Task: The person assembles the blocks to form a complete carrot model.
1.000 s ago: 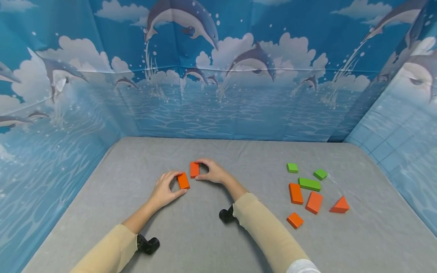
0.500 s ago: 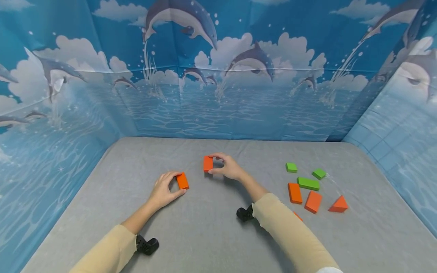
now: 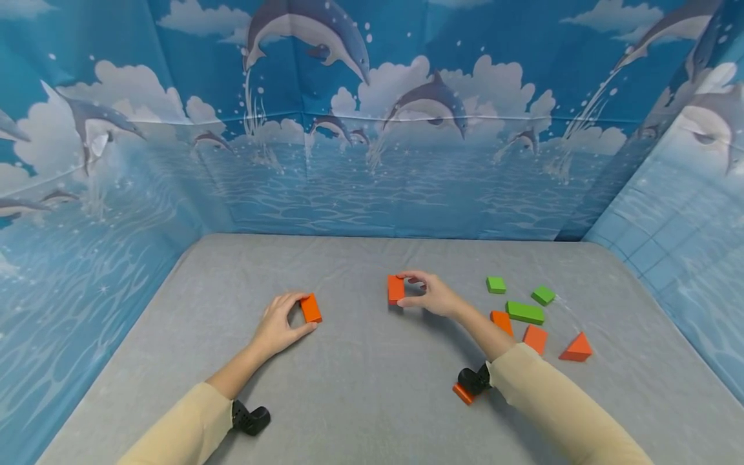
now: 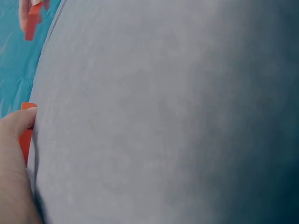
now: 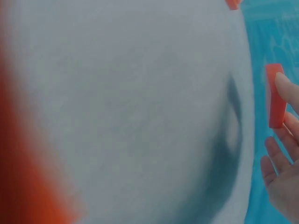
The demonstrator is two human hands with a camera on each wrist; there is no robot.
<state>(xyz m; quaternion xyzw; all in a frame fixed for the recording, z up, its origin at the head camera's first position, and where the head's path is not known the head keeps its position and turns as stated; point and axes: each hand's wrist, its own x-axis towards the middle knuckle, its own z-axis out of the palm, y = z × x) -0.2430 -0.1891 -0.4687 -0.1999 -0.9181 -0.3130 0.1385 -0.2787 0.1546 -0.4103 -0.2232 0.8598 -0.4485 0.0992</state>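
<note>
My left hand pinches an orange rectangular block between thumb and fingertips, on the left-middle of the grey table. In the left wrist view, the thumb lies against this block. My right hand pinches a red-orange rectangular block by its ends, held slightly above the table with a shadow under it. In the right wrist view, thumb and index finger hold that block, while the other fingers are spread below it. A wide gap of grey cloth separates the two blocks.
On the right lie a small green block, another green block, a long green block, an orange block, a coral block and a triangular block. One more orange block is partly hidden under the right wrist camera.
The right hand has lifted its block away from beside the left one and carried it to the right, its forearm now covering parts of other blocks. The left hand has stayed in place.
</note>
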